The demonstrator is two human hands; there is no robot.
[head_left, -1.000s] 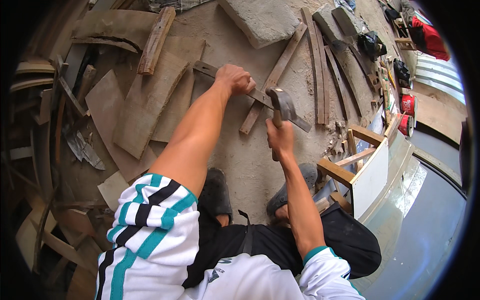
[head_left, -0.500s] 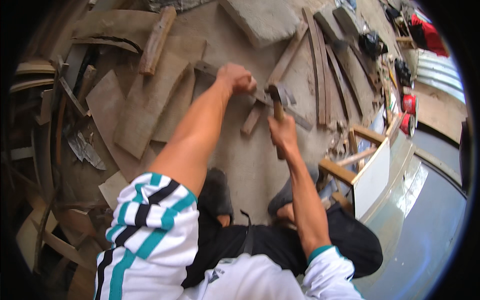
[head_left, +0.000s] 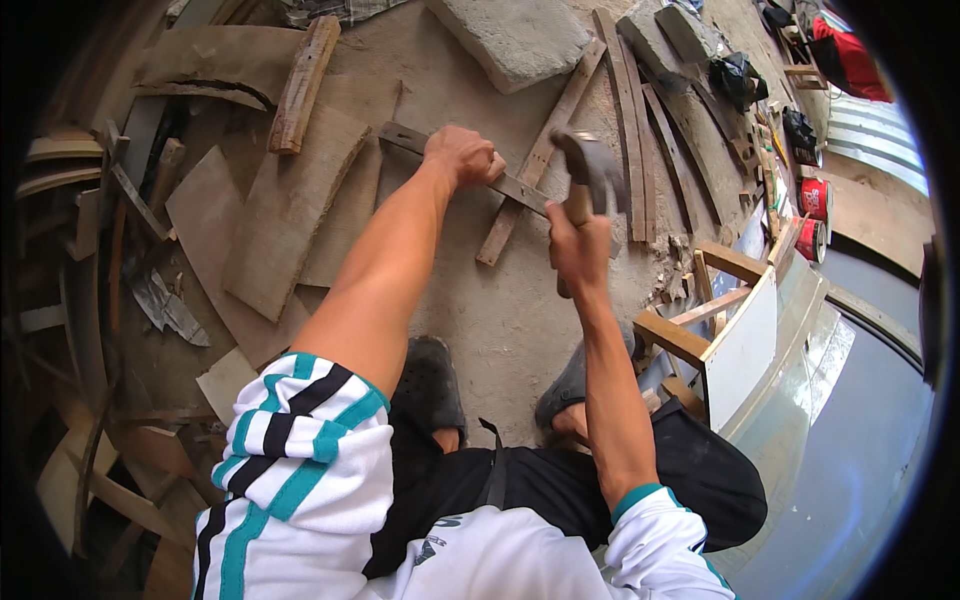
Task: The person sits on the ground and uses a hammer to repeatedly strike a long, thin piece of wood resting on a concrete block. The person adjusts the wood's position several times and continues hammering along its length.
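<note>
My left hand (head_left: 462, 156) is closed around a narrow wooden strip (head_left: 405, 139) that slants from upper left to lower right. That strip crosses over a second wooden batten (head_left: 552, 135) lying on the ground. In my right hand (head_left: 581, 250) is a claw hammer (head_left: 594, 168), gripped by its wooden handle. The hammer's head is raised and slightly blurred, above the strip's right part, and hides some of it. Whether the strip holds a nail I cannot make out. Both feet, in dark clogs (head_left: 431, 385), stand on either side below the hands.
Boards and offcuts (head_left: 297, 205) pile up on the left. A concrete slab (head_left: 515, 40) lies at the far side, with long wooden strips (head_left: 632, 130) to its right. A white-panelled wooden frame (head_left: 740, 335), red cans (head_left: 815, 199) and a glass sheet (head_left: 850, 450) are at the right.
The hammer has lifted off the strip and its head has swung to the right, with my right hand raised slightly. My left hand keeps its hold on the strip.
</note>
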